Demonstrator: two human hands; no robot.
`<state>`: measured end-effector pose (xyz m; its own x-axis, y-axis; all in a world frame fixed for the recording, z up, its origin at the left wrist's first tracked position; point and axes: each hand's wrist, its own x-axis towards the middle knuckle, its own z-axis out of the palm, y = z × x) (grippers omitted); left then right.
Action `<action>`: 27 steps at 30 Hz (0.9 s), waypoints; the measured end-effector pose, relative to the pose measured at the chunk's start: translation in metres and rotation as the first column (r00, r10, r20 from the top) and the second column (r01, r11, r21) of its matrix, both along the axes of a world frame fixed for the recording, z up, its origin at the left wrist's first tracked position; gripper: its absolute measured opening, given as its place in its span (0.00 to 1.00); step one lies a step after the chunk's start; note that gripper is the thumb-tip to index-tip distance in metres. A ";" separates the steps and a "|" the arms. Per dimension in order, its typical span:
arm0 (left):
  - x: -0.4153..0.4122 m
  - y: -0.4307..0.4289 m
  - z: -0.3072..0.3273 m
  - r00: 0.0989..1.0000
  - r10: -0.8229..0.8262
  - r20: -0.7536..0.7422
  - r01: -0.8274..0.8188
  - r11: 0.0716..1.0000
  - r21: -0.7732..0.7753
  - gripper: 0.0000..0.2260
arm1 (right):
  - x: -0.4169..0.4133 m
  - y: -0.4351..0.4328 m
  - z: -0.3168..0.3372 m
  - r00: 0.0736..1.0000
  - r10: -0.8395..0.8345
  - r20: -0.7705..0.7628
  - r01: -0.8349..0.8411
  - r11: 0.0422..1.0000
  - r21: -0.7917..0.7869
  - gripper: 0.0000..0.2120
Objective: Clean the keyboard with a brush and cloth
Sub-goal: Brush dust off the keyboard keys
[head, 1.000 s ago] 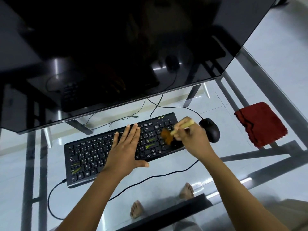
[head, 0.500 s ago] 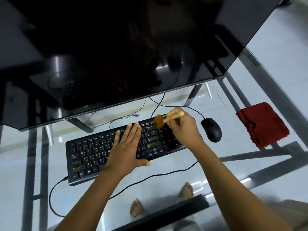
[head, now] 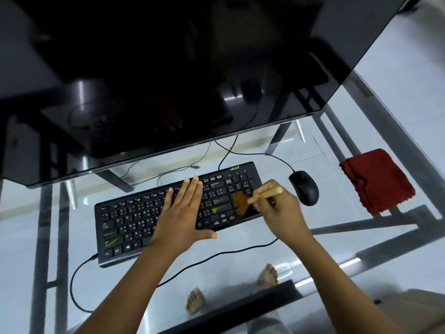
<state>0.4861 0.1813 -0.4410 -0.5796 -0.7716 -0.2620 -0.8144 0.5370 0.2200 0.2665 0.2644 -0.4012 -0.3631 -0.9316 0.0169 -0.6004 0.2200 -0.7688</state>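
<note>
Head view: your R hand [head: 279, 213] fingers pinch brush [head: 240, 200] over keyboard [head: 134, 220] right end; L hand [head: 183, 213] flat mid-keyboard, fingers straight; cloth [head: 378, 179] further right.

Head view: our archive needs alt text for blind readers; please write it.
A person's right hand holds a small brush on the right end of a black keyboard while the left hand lies flat on its keys. A mouse and red cloth lie right of it on the glass desk.
</note>
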 end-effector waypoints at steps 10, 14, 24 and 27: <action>-0.001 0.001 0.001 1.000 0.007 0.012 -0.007 1.000 -0.003 0.56 | -0.009 -0.005 0.013 0.978 -0.205 -0.035 0.203 0.978 -0.053 0.09; 0.001 0.003 0.003 1.000 -0.007 0.020 0.007 1.000 -0.008 0.55 | -0.005 -0.002 0.012 1.000 0.003 -0.017 -0.002 0.998 0.069 0.07; 0.023 0.007 0.006 0.998 0.065 -0.016 -0.065 0.998 0.003 0.53 | -0.003 -0.014 0.009 0.975 -0.224 -0.015 0.223 0.974 -0.030 0.07; 0.030 0.009 0.007 0.997 0.077 -0.021 -0.077 0.997 -0.011 0.52 | 0.012 -0.026 0.017 0.983 -0.174 0.058 0.179 0.980 -0.085 0.03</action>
